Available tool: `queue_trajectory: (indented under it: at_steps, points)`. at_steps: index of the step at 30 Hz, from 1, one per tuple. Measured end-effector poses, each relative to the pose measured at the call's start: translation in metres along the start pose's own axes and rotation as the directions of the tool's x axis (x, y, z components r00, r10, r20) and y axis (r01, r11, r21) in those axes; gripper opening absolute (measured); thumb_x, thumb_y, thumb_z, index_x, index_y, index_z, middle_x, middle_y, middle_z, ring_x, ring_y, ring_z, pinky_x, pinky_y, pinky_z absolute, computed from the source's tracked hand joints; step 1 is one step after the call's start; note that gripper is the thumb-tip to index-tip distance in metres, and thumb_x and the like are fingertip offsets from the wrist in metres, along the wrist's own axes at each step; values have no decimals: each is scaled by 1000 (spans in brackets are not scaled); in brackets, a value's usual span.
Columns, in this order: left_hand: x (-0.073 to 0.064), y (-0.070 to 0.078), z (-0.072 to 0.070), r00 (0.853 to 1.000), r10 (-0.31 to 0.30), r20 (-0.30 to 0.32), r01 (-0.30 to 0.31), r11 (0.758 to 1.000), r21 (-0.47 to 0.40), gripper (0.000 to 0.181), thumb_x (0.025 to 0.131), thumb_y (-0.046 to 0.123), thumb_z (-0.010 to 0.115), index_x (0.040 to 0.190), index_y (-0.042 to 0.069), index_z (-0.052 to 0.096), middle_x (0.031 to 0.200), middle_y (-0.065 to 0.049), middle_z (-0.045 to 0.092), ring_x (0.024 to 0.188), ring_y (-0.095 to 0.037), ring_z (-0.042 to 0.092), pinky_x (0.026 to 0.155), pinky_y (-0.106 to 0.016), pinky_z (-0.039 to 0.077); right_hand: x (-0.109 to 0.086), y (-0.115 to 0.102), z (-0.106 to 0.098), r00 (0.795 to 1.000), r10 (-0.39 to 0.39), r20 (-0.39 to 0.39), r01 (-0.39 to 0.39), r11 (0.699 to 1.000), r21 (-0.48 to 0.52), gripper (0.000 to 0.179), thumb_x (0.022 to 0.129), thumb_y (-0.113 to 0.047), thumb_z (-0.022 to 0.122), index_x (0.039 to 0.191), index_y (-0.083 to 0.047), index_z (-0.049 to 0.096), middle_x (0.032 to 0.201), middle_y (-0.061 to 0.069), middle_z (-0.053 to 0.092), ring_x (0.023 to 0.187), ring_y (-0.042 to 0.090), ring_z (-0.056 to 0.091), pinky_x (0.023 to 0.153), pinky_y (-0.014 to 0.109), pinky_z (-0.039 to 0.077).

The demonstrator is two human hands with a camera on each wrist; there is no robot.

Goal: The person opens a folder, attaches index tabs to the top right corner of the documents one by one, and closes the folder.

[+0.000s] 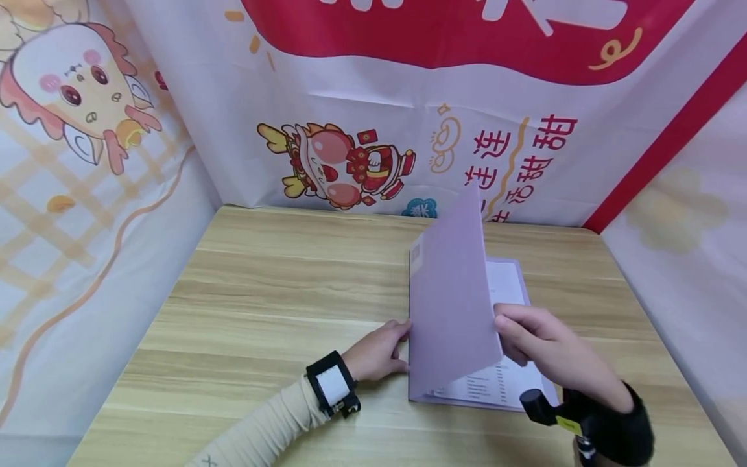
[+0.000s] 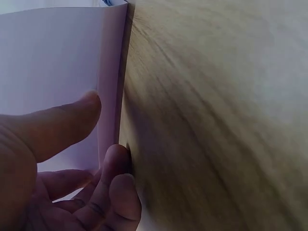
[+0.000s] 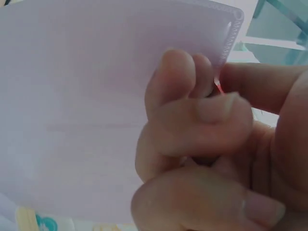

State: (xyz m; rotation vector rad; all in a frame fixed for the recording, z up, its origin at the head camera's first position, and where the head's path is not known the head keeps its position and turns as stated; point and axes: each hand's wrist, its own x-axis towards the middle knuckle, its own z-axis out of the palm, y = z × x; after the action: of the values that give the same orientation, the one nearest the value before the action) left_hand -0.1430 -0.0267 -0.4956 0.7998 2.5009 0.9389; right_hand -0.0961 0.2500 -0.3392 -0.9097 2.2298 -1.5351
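Note:
A light purple folder (image 1: 449, 311) lies on the table with its front cover standing half raised. My right hand (image 1: 539, 337) pinches the cover's free edge; in the right wrist view its curled fingers (image 3: 192, 115) are against the purple sheet, near a rounded corner. At the spine, on the left, my left hand (image 1: 379, 350) touches the folder. The left wrist view has its thumb (image 2: 72, 120) beside the cover and the other fingers bent low along the spine. Under the cover, white printed pages (image 1: 508, 383) show in part.
The folder lies on a wood-grain table (image 1: 262, 292). Behind stands a white cloth backdrop (image 1: 362, 84) with red and cartoon prints. More printed cloth (image 1: 70, 227) hangs at the left, and a pale cloth (image 1: 694, 214) borders the right side.

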Motion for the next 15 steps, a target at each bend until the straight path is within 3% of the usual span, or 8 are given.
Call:
queue_trajectory:
  at_steps: [5,10,13,15]
  points:
    - [-1,0,1,1000,23,-13,-23,1000,-5,84,86,15,83,151,-9,37,115,-6,58,75,-2,53,68,-17,48,17,-9,12,1000,7,16,-7,1000,-24,25,109,-4,42,90,-11,57,62,7,42,56,20,48,56,34,42]
    - [-3,-1,0,1000,-12,-4,11,1000,-27,84,86,17,83,153,-6,37,113,-6,57,74,-4,51,67,-19,47,37,-16,26,999,41,11,-40,995,-89,28,110,-14,45,85,-13,60,63,3,47,55,18,49,54,31,43]
    - [-2,-4,1,1000,-17,-11,16,999,-28,83,87,20,82,154,0,39,106,-3,56,74,-5,52,65,-21,47,51,-20,36,998,53,16,-50,989,-142,32,110,-18,46,81,-15,59,66,2,52,57,17,51,55,30,44]
    - [-1,-6,2,1000,6,-27,-7,1000,-25,79,86,18,81,153,4,42,106,-2,56,80,-7,54,71,-22,49,59,-22,43,998,62,20,-58,985,-161,33,110,-21,47,80,-16,59,69,1,54,60,17,51,57,30,44]
